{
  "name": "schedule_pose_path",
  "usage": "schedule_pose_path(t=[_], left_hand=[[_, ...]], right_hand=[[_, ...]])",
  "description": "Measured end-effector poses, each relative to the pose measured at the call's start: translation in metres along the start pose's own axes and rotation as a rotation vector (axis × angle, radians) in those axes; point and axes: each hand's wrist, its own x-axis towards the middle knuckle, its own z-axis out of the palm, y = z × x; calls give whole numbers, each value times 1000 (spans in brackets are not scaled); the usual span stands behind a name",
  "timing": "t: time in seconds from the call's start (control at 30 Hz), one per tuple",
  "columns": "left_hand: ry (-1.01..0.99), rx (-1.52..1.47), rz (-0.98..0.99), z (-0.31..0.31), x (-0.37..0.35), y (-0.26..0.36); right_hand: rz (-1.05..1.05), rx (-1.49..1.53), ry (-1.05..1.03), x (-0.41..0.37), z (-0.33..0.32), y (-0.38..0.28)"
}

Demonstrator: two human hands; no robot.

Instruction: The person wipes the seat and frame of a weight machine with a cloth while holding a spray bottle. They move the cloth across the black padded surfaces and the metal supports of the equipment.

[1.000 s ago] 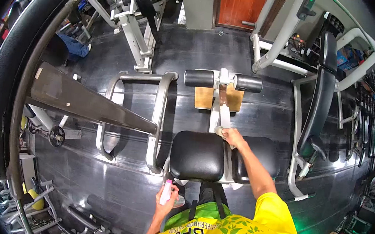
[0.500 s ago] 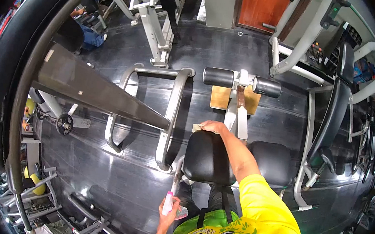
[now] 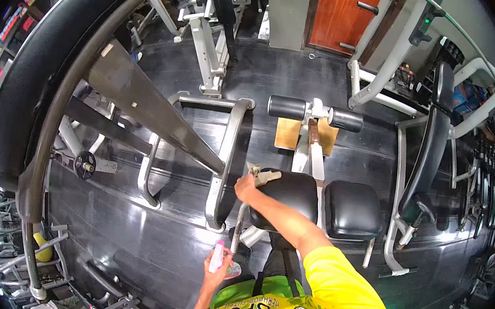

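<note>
My right hand (image 3: 245, 188) is closed on a beige cloth (image 3: 267, 177) at the far left corner of a black padded seat (image 3: 287, 203). Part of the cloth lies over the edge of the pad. In my left hand (image 3: 211, 274), low by my leg, is a spray bottle (image 3: 216, 257) with a pink and white top; the fingers wrap round it. Beside the first pad sits a second black padded seat (image 3: 354, 210). A metal handle (image 3: 238, 228) rises between the bottle and the near seat.
Beyond the seats stand black foam rollers (image 3: 288, 106) over a wooden footplate (image 3: 287, 134). To the left is a grey metal frame (image 3: 231, 147) with a long slanted beam (image 3: 156, 116). A black bench (image 3: 429, 154) stands on the right, near racked dumbbells (image 3: 488, 160).
My right hand has moved left and nearer, from the seat's far edge to its left corner, and more of the cloth shows. The left hand keeps the spray bottle, shifted slightly left.
</note>
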Motion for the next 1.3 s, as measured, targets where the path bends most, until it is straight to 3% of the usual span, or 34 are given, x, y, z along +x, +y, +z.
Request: schedule_pose_path(t=[0.2, 0.37, 0.43, 0.5, 0.53, 0.7, 0.77, 0.83, 0.9, 0.97, 1.13, 1.2, 1.23, 1.27, 1.3], left_hand=[[-71, 67, 45, -24, 7, 10], [-123, -2, 60, -29, 17, 18], [-182, 62, 81, -29, 19, 22], [-210, 57, 105, -28, 21, 25], [-234, 92, 136, -28, 22, 25], [-299, 82, 164, -23, 27, 27], [-303, 102, 166, -20, 25, 34], [-331, 117, 171, -19, 29, 29], [-353, 130, 175, -16, 33, 24], [-367, 118, 186, -12, 34, 22], [-369, 75, 183, -1, 31, 28], [-363, 82, 171, 1, 26, 32], [-341, 48, 166, 4, 25, 34], [-317, 12, 162, 5, 24, 35], [-315, 15, 160, 3, 23, 35]], right_hand=[[148, -63, 134, -71, 11, -50], [17, -73, 236, -124, 17, -60], [12, -4, 347, -142, 42, -60], [-128, -84, 719, -156, 68, -51], [-133, -61, 769, -166, 73, -48], [-266, -69, 755, -223, 97, -7], [-285, -247, 704, -234, 129, 13], [-218, -155, 464, -260, 144, 29], [-207, -150, 436, -279, 152, 44], [-156, -76, 571, -304, 153, 55], [105, 292, 517, -339, 156, 60], [293, 789, 412, -329, 149, 34], [317, 1039, 468, -309, 161, 19], [283, 1179, 550, -280, 185, 5], [343, 1271, 479, -264, 174, -11]])
